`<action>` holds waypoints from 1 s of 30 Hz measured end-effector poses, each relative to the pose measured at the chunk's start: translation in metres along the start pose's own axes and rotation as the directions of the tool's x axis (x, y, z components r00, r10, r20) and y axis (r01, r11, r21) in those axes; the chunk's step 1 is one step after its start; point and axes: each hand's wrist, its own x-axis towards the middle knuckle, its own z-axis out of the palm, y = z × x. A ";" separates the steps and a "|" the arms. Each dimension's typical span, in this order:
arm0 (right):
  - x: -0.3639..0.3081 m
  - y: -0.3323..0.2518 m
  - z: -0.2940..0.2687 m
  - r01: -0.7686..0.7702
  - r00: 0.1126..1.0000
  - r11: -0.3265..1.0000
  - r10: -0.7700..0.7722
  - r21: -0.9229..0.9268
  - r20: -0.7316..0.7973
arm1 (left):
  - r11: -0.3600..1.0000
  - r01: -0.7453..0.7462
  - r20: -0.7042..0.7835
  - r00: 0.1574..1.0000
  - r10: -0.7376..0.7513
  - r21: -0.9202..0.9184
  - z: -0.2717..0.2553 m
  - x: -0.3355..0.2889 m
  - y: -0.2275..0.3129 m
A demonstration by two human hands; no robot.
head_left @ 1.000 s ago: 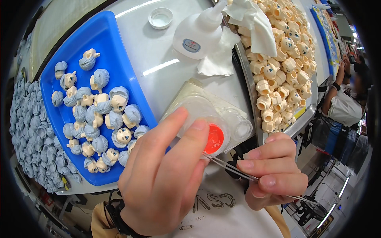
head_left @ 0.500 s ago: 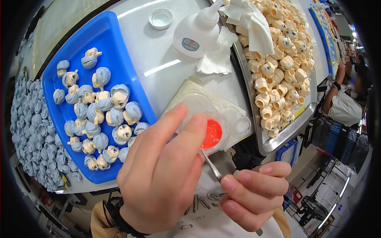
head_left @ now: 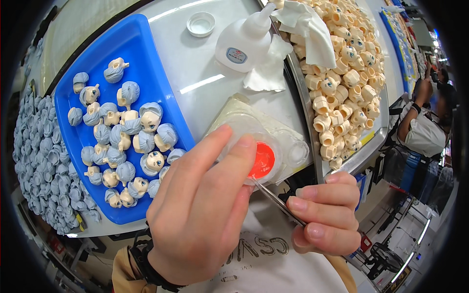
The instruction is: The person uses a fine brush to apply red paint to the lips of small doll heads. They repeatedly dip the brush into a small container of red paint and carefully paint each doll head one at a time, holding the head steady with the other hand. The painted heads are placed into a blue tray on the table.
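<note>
My left hand [head_left: 200, 195] reaches over the near left side of a round translucent dish [head_left: 279, 168] with a red-orange, wet-looking fill [head_left: 262, 160]. Its fingers are bent together; whatever they may hold is hidden behind the hand. Between the fingertips of my right hand [head_left: 328, 212] is a slim metal tool [head_left: 276, 199], whose tip meets the near edge of the red fill, close to my left fingers. I cannot tell the tool's exact kind. A clear small cup or cap [head_left: 297, 151] sits right of the dish, and both rest on a pale, stained pad [head_left: 229, 111].
A blue tray [head_left: 139, 53] at left holds several doll heads with grey-blue hair. Grey-blue hair pieces [head_left: 44, 161] pile up beyond it. At right, a metal tray [head_left: 317, 146] brims with bare doll-head parts. A white squeeze bottle [head_left: 244, 41], cap [head_left: 201, 23] and tissue [head_left: 266, 73] lie behind.
My right hand has shifted slightly right and up, and the tool now slants at a shallower angle with more of its shaft showing. My left hand stays nearly in place. The view has shifted slightly.
</note>
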 end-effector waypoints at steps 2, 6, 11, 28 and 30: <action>-0.001 -0.001 0.001 0.018 1.000 1.000 -0.019 -0.024 -0.025 | 1.000 -0.002 0.001 1.000 0.002 0.001 0.000 0.000 0.000; 0.005 -0.006 -0.006 0.041 0.996 0.998 -0.036 -0.057 0.079 | 1.000 -0.002 -0.003 1.000 0.002 0.001 0.000 0.000 -0.001; 0.010 -0.019 -0.009 0.060 0.985 0.989 -0.037 -0.136 0.167 | 1.000 0.016 -0.022 1.000 -0.016 0.025 0.003 -0.001 0.003; 0.007 -0.009 -0.003 -0.007 0.998 0.995 0.013 -0.099 0.065 | 1.000 -0.023 -0.036 0.999 0.023 0.009 0.003 -0.001 -0.001; 0.016 -0.014 -0.002 -0.041 0.992 0.995 0.051 -0.089 0.114 | 1.000 -0.022 -0.040 0.999 0.022 0.007 0.003 -0.001 -0.001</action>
